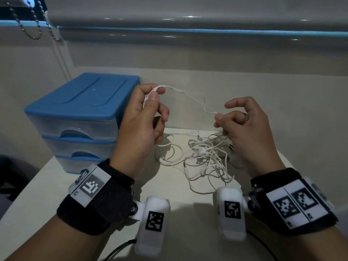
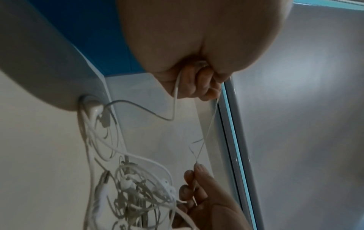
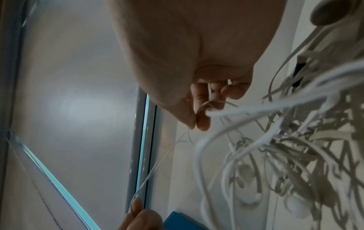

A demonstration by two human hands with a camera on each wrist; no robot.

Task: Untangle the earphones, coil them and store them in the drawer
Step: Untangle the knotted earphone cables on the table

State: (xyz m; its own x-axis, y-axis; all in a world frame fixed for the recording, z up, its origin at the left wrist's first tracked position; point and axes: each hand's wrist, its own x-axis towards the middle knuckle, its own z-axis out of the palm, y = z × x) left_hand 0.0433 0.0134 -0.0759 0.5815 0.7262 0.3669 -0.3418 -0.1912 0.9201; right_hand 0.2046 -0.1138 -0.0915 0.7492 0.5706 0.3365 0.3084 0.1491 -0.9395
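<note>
A tangle of white earphone cable point(image 1: 205, 157) lies on the pale table point(image 1: 56, 194) between my wrists, with earbuds and a jack plug showing in it. One strand point(image 1: 190, 96) runs taut in the air between both hands. My left hand point(image 1: 150, 108) pinches that strand between thumb and forefinger, raised above the table. My right hand point(image 1: 226, 117) pinches the strand's other end with thumb and forefinger, its other fingers loosely curled. The left wrist view shows the cable point(image 2: 175, 96) hanging from my left fingers; the right wrist view shows the tangle point(image 3: 285, 147) close by.
A small blue-topped unit of three translucent drawers point(image 1: 79, 117) stands at the left, all drawers closed. A roller blind point(image 1: 188, 14) with a bead chain point(image 1: 28, 25) hangs behind the table. A dark cable point(image 1: 120, 249) runs off the front edge.
</note>
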